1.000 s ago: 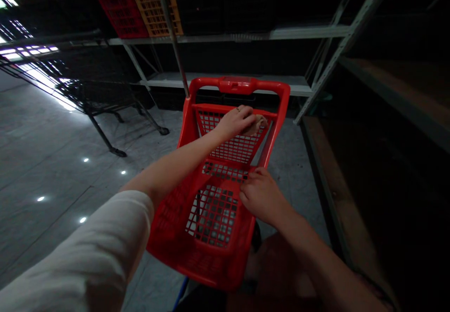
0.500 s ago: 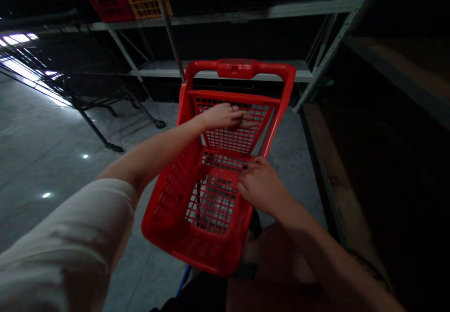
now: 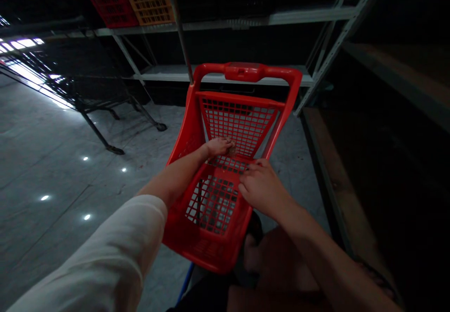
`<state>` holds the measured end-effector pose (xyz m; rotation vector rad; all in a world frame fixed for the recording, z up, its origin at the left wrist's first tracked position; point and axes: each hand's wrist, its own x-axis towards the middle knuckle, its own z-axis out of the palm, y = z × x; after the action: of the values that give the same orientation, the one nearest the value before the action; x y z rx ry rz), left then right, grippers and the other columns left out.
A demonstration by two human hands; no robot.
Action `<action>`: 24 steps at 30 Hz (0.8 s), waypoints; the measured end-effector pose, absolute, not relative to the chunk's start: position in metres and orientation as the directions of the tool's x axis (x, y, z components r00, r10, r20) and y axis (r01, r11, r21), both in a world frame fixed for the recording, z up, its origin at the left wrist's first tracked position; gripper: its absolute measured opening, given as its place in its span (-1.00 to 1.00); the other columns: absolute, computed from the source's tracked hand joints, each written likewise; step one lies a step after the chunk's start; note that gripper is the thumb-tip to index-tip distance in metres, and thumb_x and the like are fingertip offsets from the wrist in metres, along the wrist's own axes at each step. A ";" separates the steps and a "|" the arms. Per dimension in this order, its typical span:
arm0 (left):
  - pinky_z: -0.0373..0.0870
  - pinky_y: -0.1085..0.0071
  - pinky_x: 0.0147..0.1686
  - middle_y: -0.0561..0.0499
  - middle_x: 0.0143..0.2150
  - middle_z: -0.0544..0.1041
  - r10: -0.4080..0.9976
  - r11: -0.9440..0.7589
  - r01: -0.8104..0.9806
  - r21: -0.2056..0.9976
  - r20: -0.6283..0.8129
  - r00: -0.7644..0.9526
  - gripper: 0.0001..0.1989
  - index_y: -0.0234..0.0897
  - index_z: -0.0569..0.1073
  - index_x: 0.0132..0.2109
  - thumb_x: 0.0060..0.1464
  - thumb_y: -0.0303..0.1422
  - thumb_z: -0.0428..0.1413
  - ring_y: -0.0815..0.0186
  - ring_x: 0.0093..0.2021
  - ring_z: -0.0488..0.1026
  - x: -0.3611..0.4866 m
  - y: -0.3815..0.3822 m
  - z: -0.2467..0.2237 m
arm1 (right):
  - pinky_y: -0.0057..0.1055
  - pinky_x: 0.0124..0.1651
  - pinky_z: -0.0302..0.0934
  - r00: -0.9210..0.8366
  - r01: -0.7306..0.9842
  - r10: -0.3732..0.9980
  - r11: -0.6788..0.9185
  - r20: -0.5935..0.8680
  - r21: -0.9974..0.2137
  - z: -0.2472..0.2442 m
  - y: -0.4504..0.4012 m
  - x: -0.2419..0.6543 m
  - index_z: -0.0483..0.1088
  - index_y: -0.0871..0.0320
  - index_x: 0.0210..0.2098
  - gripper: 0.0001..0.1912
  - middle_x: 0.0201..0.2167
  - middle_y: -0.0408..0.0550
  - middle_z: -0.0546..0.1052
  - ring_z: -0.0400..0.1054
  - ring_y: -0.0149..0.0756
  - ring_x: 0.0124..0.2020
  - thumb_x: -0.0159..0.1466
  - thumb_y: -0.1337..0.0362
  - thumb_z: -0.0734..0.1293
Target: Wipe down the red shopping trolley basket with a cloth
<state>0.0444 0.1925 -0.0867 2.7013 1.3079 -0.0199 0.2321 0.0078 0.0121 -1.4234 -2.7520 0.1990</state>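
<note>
Dim room, metal shelving (image 3: pixel 305 18) running along twelve o'clock, grey floor (image 3: pixel 105 181) showing at nine. Red basket (image 3: pixel 227 176) is standing at centre. Left hand (image 3: pixel 218 146) is dropping from mid back panel (image 3: pixel 242 122) to the panel's base, so the cloth (image 3: pixel 231 150) is now meeting the basket's low corner instead of the mesh above. Left fingers are curling, mostly closed, over that brownish cloth. Right hand (image 3: pixel 262 183) is staying at basket's four o'clock, fingers bending over its side, apparently steadying it.
</note>
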 end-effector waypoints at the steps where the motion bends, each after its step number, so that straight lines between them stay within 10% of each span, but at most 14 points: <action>1: 0.33 0.38 0.17 -0.04 0.08 0.58 0.748 -0.649 0.754 0.100 -0.093 0.657 -0.86 -0.21 0.57 -0.18 0.15 -0.52 0.19 0.23 0.18 0.42 0.041 0.203 -0.071 | -0.11 0.16 0.00 -0.581 0.807 0.814 0.573 -0.011 -0.141 0.011 0.008 0.233 0.65 0.15 -0.35 -0.64 -0.32 0.03 0.69 0.49 -0.15 -0.13 0.36 0.39 0.20; 8: 0.35 0.16 0.07 -0.34 0.22 0.43 0.834 -0.421 0.865 -0.274 0.259 0.487 -0.63 -0.37 0.50 0.16 0.41 -0.46 -0.12 -0.02 0.28 0.31 0.029 0.233 -0.030 | -0.09 0.17 -0.06 -0.570 0.808 0.821 0.558 -0.015 -0.191 0.010 0.018 0.234 0.63 0.16 -0.37 -0.69 -0.33 0.03 0.69 0.49 -0.15 -0.12 0.34 0.38 0.24; 17: 0.34 0.25 0.01 -0.24 -0.04 0.61 0.866 -0.496 0.827 -0.263 -0.082 0.493 -0.80 -0.32 0.62 -0.13 0.22 -0.52 0.10 0.09 0.08 0.47 0.021 0.220 -0.081 | -0.13 0.16 -0.09 -0.561 0.809 0.828 0.547 -0.004 -0.217 0.007 0.021 0.233 0.61 0.17 -0.37 -0.70 -0.28 0.00 0.71 0.47 -0.16 -0.07 0.34 0.39 0.25; 24: 0.44 0.26 0.04 -0.20 0.22 0.45 0.841 -0.200 0.979 -0.046 0.504 0.196 -0.71 -0.26 0.45 0.15 0.39 -0.46 -0.04 0.03 0.26 0.33 0.037 0.247 -0.010 | -0.11 0.16 -0.13 -0.553 0.808 0.833 0.530 -0.020 -0.256 0.007 0.022 0.234 0.59 0.16 -0.41 -0.69 -0.31 0.00 0.70 0.46 -0.17 -0.09 0.34 0.39 0.24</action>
<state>0.0369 0.2466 -0.0098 2.6815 2.1607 0.6723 0.2335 0.0220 0.0074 -1.4289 -2.6547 0.3604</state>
